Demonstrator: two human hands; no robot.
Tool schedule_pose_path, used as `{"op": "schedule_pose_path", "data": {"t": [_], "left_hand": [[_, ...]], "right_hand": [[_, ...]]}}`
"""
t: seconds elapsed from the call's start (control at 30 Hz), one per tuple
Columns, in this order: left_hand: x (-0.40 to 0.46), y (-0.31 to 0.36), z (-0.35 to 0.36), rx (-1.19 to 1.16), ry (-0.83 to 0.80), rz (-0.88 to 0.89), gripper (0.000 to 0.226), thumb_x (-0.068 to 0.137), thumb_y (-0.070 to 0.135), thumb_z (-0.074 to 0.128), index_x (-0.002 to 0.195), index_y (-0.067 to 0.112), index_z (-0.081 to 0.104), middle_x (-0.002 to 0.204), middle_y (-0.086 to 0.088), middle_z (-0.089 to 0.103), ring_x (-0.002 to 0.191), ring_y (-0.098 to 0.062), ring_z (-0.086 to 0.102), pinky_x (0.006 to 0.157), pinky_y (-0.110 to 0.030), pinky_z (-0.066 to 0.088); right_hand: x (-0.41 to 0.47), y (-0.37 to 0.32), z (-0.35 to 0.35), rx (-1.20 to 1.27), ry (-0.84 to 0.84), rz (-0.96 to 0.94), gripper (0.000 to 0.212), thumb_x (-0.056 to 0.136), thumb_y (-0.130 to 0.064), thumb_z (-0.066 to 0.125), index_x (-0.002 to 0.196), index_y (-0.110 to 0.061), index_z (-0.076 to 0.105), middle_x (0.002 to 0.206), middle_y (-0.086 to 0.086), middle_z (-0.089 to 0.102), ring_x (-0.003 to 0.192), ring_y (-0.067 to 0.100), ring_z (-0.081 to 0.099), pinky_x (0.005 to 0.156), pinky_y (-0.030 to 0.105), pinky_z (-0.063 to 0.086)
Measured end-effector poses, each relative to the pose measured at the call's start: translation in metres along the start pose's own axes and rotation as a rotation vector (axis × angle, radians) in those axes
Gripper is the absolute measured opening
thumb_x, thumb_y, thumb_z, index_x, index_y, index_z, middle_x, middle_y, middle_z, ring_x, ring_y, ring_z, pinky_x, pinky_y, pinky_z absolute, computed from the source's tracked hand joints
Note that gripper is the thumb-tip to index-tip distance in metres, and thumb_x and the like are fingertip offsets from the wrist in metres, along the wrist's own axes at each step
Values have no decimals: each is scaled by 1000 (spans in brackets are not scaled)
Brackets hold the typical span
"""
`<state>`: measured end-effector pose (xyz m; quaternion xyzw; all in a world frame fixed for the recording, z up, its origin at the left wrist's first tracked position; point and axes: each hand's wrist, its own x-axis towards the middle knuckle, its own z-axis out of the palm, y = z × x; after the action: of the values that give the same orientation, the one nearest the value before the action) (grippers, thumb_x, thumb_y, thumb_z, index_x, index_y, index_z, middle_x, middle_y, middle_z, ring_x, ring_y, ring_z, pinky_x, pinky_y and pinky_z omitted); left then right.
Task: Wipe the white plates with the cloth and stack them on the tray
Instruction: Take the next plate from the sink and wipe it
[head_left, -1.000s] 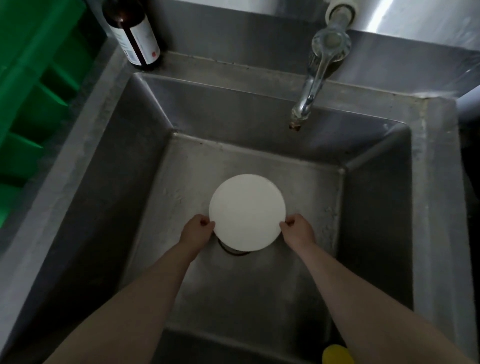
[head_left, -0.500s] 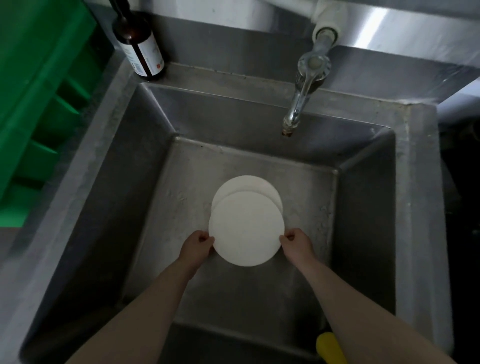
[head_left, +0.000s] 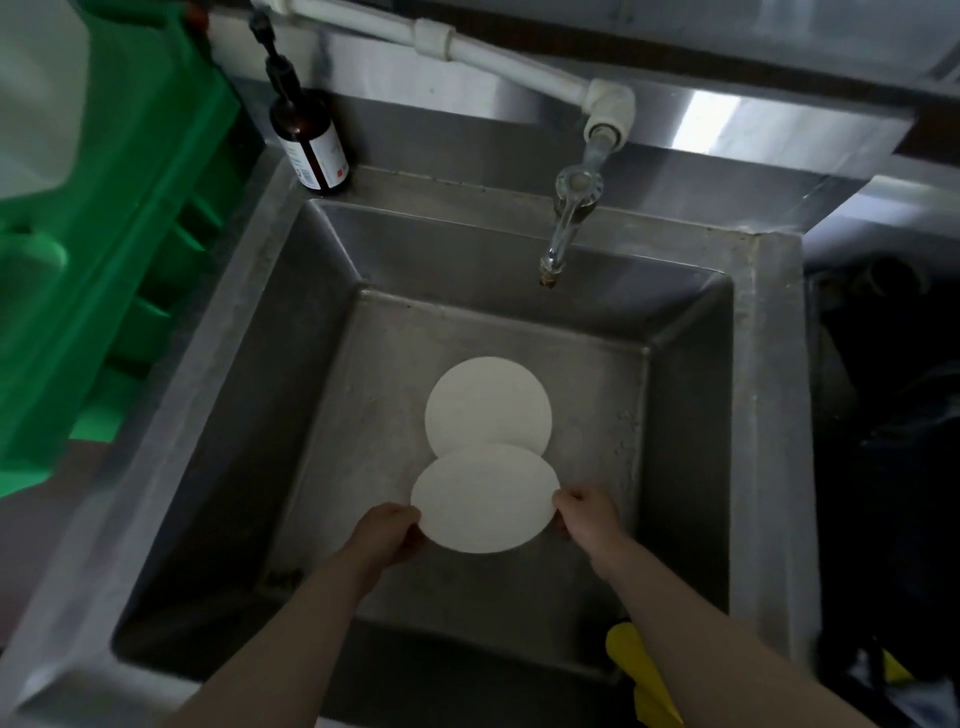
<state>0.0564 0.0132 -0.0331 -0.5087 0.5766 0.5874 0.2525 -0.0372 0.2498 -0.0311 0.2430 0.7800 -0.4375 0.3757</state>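
Gripping the upper white plate (head_left: 485, 499) at opposite edges, the left hand (head_left: 387, 535) and the right hand (head_left: 587, 519) carry it just above the floor of the steel sink (head_left: 249, 364). On each side the fingers curl round the rim, so the disc is steadied from both sides and its broad face is free; that two-sided hold looks meant to lift the plate level rather than to drag it. At the near right, a yellow object (head_left: 636, 670) hangs over the sink's near rim beside the right forearm. It may be the cloth or a glove, and I cannot tell which. No wiping is under way, since neither hand has any cloth in it.

Just beyond the held plate, a second white plate (head_left: 485, 402) lies flat on the sink floor, its near edge hidden under the lifted one. It sits almost under the tap (head_left: 563, 228), probably where the plates were rinsed.

Farther off, on the far left corner of the rim, stands a brown pump bottle (head_left: 309, 140), within reach but out of the basin. Green plastic crates (head_left: 119, 234) fill the left side. No tray can be made out with certainty, so stacking has not begun as far as this view shows.
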Motion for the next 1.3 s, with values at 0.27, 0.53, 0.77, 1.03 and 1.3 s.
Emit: {"op": "schedule_pose_path", "data": {"t": [0.27,0.53,0.77,1.03,1.3], "left_hand": [[-38,4,-3,-200,-13,-142,11,96,12,54,94,5,63,75,-10,59,74,-22,58,69,-33,50],[-84,-5,-7,-271,-40,-166,11,95,14,55,91,5,61,67,-10,59,70,-23,58,60,-32,48],[-120,-11,-12,-132,-20,-38,16,100,11,50,94,3,62,78,-15,65,74,-25,61,60,-31,51],[-135,-14,-26,201,-131,299,8,102,13,53,99,6,58,100,-15,70,92,-22,69,81,-34,58],[-158,-2,-23,205,-178,453,11,101,21,55,98,13,61,101,-8,71,97,-20,69,75,-26,56]], "right_hand": [[-44,-3,-9,307,-22,197,17,92,-11,56,76,-7,61,67,9,58,62,18,52,60,31,46],[-94,2,-30,519,-81,376,6,93,-4,57,96,0,60,76,11,56,65,16,51,54,25,45],[-135,28,-34,346,-17,114,13,95,-11,50,97,-3,60,73,11,55,65,20,50,59,32,48],[-176,32,-42,513,-1,-44,25,96,-2,50,112,-19,57,110,1,61,97,21,60,73,38,58],[-195,47,-50,786,-21,-111,37,91,5,55,122,-15,57,116,6,68,106,30,65,67,38,58]]}}
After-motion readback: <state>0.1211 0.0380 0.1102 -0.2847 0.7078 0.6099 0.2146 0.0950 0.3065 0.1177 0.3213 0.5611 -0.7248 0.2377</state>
